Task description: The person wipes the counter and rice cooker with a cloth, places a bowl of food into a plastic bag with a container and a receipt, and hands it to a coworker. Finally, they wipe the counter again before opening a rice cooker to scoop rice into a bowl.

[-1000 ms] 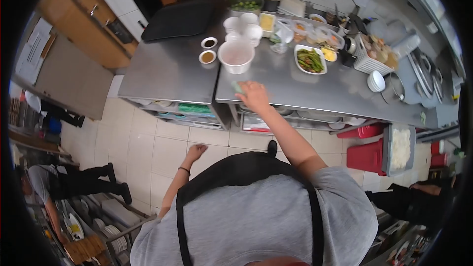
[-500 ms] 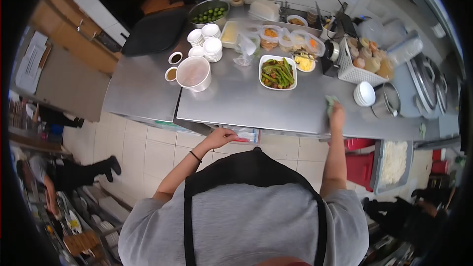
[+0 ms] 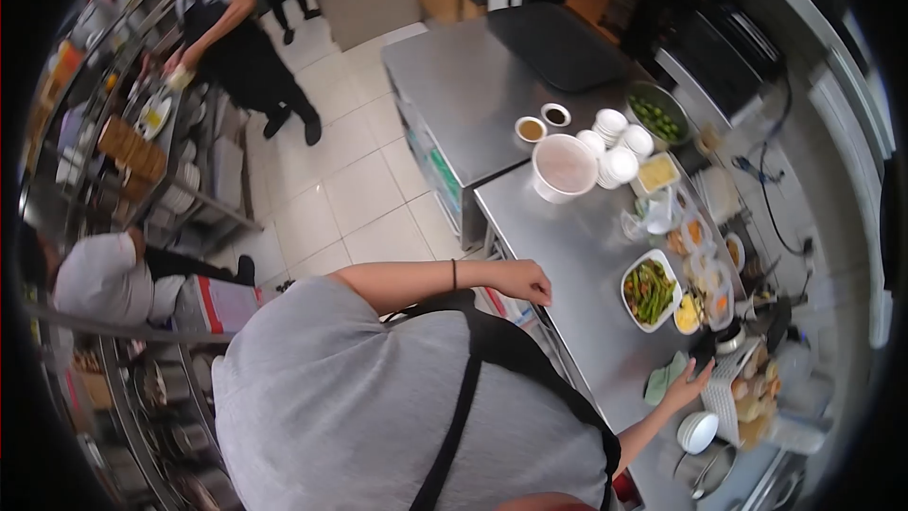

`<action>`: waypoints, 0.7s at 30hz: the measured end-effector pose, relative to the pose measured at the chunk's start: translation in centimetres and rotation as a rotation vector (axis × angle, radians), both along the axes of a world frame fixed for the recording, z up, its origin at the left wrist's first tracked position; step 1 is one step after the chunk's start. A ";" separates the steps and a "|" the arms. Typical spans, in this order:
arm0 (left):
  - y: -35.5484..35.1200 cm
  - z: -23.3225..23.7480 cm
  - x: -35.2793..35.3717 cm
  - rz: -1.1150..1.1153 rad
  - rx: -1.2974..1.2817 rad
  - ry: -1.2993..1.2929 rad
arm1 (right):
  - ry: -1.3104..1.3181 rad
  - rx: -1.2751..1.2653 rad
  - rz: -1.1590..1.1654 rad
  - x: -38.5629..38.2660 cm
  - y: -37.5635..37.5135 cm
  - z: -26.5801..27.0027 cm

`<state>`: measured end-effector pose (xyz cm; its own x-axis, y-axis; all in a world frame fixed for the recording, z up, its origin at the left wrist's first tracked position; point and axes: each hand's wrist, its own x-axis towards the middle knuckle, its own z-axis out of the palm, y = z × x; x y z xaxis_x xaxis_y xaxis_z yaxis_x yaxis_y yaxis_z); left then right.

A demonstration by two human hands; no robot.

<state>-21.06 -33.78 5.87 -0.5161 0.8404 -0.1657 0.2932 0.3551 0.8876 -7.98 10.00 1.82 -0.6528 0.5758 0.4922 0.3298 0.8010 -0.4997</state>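
Note:
My left hand (image 3: 525, 281) hangs over the front edge of the steel counter (image 3: 591, 322), its fingers curled in with nothing showing in them. Farther along the counter, my right hand (image 3: 688, 386) has its fingers stretched apart. Beside its thumb side lies a crumpled green cloth (image 3: 666, 378). Close to that hand are a white basket of squeeze bottles (image 3: 724, 396) and stacked white bowls (image 3: 697, 431). A square white dish of green vegetables (image 3: 651, 290) stands between my hands, with a small dish of chopped yellow food (image 3: 688, 315) touching its corner.
A white tub (image 3: 565, 168), two sauce cups (image 3: 531, 130), stacked white cups (image 3: 619, 165) and a bowl of green limes (image 3: 659, 112) occupy the counter's far end. A black tray (image 3: 558, 45) lies behind them. Co-workers (image 3: 241, 43) stand across the tiled floor (image 3: 364, 199) by shelving.
The view has swung left, bringing co-workers and shelves into sight. My right hand has moved from the counter's front edge toward the basket, its fingers now spread beside the cloth.

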 end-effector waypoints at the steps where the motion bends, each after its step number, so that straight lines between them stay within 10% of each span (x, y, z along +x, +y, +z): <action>1: 0.0 0.5 -0.2 -0.011 0.059 0.024 | -0.011 0.007 0.015 -0.5 0.1 0.0; 21: 0.1 11.9 -10.7 -0.193 0.367 0.386 | 0.030 0.033 0.004 0.0 -1.5 8.5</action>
<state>-31.76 -33.70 17.81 -0.3125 0.8925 0.3253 0.6499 -0.0489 0.7584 -8.03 8.47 10.36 -0.6401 0.5563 0.5300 0.3119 0.8185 -0.4825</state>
